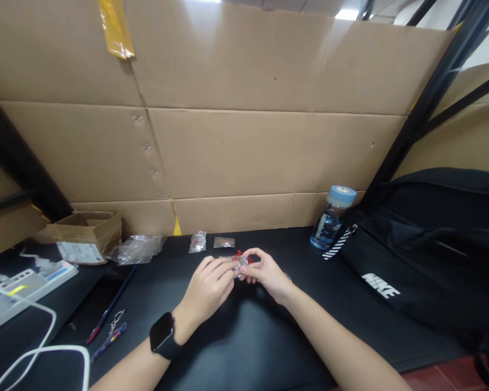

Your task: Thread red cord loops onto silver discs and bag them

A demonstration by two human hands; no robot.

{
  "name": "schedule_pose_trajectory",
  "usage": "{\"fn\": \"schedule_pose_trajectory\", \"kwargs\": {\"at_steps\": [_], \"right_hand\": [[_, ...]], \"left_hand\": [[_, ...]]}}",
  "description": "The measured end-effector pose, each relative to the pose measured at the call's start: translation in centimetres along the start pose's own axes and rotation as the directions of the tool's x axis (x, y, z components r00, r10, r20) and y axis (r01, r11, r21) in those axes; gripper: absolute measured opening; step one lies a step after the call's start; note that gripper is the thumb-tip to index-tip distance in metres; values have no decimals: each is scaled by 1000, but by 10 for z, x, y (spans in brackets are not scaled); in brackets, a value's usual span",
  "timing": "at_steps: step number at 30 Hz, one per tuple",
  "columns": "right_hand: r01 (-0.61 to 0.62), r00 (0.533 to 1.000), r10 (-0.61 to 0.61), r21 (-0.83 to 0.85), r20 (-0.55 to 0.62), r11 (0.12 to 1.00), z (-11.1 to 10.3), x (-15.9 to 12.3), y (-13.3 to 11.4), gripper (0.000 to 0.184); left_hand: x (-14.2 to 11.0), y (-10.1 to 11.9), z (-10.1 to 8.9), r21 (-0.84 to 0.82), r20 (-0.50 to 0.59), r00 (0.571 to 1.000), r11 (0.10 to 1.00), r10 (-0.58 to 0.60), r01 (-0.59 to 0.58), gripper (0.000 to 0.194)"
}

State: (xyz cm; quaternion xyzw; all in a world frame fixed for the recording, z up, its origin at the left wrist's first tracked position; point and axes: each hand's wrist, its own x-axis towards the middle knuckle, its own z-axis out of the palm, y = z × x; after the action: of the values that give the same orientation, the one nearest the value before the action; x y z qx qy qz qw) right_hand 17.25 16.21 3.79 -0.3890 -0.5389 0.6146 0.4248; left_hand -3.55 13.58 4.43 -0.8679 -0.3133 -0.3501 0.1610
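Both hands meet over the black table top around a small clear plastic bag (243, 261) with something red at it, perhaps cord. My left hand (211, 288), with a black watch on its wrist, has its fingers closed on the bag's left side. My right hand (270, 274) pinches the bag from the right, thumb in front. Red strands (250, 260) show beside the right fingertips; what they belong to is partly hidden. Farther back lie two small clear packets with red things inside, one crumpled packet (198, 242) and one flat packet (224, 243).
Clear plastic bags (140, 248) lie by an open cardboard box (90, 234) at the left. A power strip (28, 293) with white cables, a keychain (113, 331), a blue-lidded bottle (331, 220) and a black bag (424, 260) surround the hands. A cardboard wall (228, 152) stands behind.
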Motion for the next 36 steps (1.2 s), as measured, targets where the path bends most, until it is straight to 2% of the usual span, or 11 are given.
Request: {"fn": "schedule_pose_trajectory", "kwargs": {"at_steps": [2, 5, 7, 10, 13, 15, 20, 25, 31, 34, 36], "right_hand": [[-8, 1000, 8, -29, 4, 1000, -2, 2, 0, 51], [5, 1000, -6, -92, -19, 996, -4, 3, -3, 43], [25, 999, -30, -140, -34, 990, -6, 2, -5, 40], [53, 998, -56, -163, -13, 985, -6, 0, -7, 38], [83, 996, -77, -168, 46, 982, -4, -2, -5, 37], [97, 993, -82, -187, 86, 978, -3, -2, -3, 36], [112, 984, -71, -253, 165, 961, -2, -3, 2, 29], [134, 978, -77, -295, 195, 946, -3, -4, 1, 29], [135, 965, -61, -280, 256, 950, -1, -4, -8, 26], [214, 971, -172, -286, 163, 934, -16, 0, -20, 25], [280, 954, -298, -276, -25, 919, -37, 5, -27, 27]], "left_hand": [[-2, -7, 2, -25, -8, 999, 999, -45, 45, 17], [-8, -30, 4, -42, 6, 976, 975, -218, 218, 19], [-15, -52, 1, 6, 19, 922, 922, -386, 386, 21], [-24, -83, -7, 134, 9, 806, 799, -592, 586, 24], [-30, -103, -18, 328, -4, 725, 684, -689, 652, 30], [-32, -109, -22, 424, -18, 702, 630, -712, 651, 33], [-41, -117, -14, 502, 79, 678, 617, -731, 607, 36], [-48, -124, 8, 432, 225, 737, 743, -638, 511, 39], [-41, -121, 10, 389, 209, 761, 766, -614, 511, 45], [-37, -113, 5, 371, 176, 766, 762, -619, 531, 42], [-35, -108, 3, 328, 158, 768, 766, -621, 552, 41]]}}
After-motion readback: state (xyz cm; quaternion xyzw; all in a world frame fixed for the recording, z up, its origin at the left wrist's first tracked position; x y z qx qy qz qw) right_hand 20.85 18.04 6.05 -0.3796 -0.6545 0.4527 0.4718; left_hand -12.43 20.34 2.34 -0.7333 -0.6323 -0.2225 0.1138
